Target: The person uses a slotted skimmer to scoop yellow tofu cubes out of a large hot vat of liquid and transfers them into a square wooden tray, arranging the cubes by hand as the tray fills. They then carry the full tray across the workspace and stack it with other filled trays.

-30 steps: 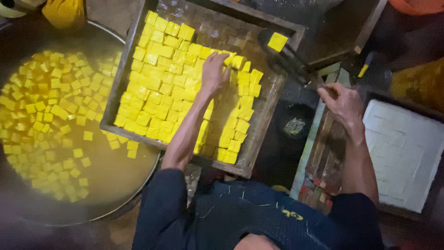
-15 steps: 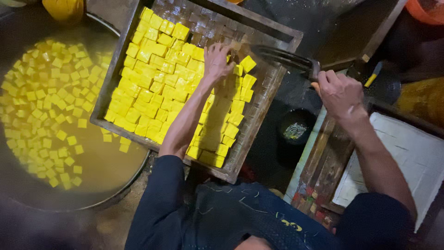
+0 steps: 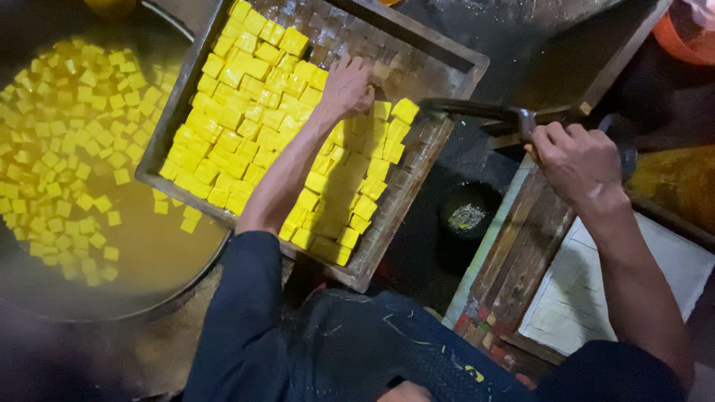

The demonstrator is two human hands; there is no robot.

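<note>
A big round metal vat (image 3: 45,298) fills the left side, full of cloudy yellow liquid with many small yellow cubes (image 3: 67,126) floating in it. Across its right rim lies a shallow rectangular wooden tray with a woven slatted bottom (image 3: 439,52), tilted on a diagonal. Most of the tray is packed with tight rows of bright yellow cubes of tofu (image 3: 238,112); the upper right strip of its woven floor is bare. To the right, lower down, stands a second wooden frame (image 3: 521,246) lined with a white cloth (image 3: 596,298), and between the two trays sits a small dark round bowl (image 3: 465,216).

The left hand (image 3: 348,85) rests flat, fingers spread, on the cubes near the edge of the packed rows. The right hand (image 3: 577,160) is closed around the handle of a long dark metal scoop (image 3: 477,110), which reaches leftward over the tray. One yellow cube (image 3: 404,110) sits at the scoop's tip, just beside the outermost row and close to the left hand's fingertips.
</note>
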